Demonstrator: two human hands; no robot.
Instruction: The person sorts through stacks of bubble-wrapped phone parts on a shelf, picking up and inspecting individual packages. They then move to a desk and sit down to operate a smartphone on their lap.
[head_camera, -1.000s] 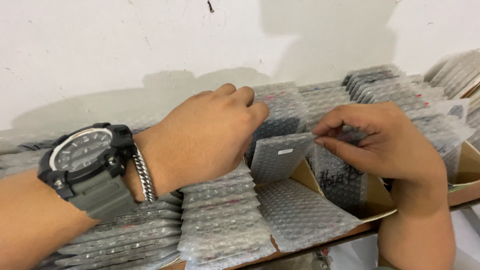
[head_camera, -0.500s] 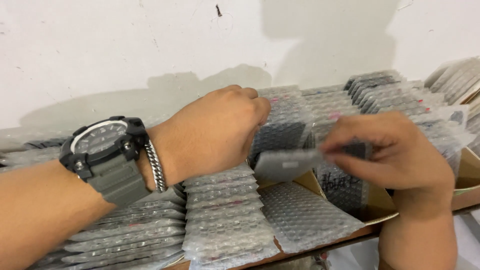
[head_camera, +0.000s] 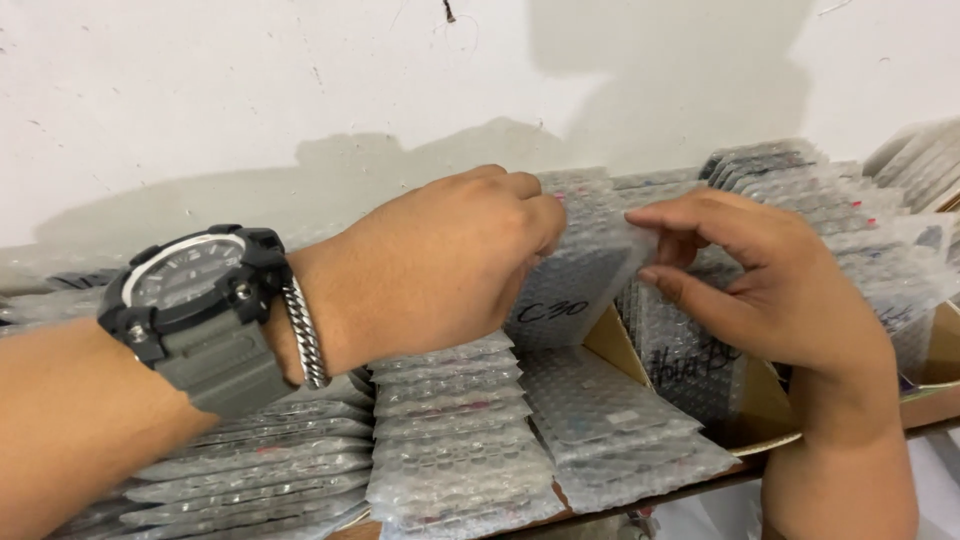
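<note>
Against white wall, mid-shelf: left hand (head_camera: 440, 265) & right hand (head_camera: 770, 285) both pinching one bubble-wrap pouch (head_camera: 580, 285), upright between packed rows of pouches (head_camera: 450, 440). Left fingertips hidden behind knuckles. Pouch contents unclear thru wrap. Cardboard box (head_camera: 765, 400) partly covered, cut off right.

The left wrist wore a chunky grey wristwatch (head_camera: 195, 310) with a black bezel and a silver chain bracelet (head_camera: 303, 335) beside it. Both forearms were bare, without sleeves.
</note>
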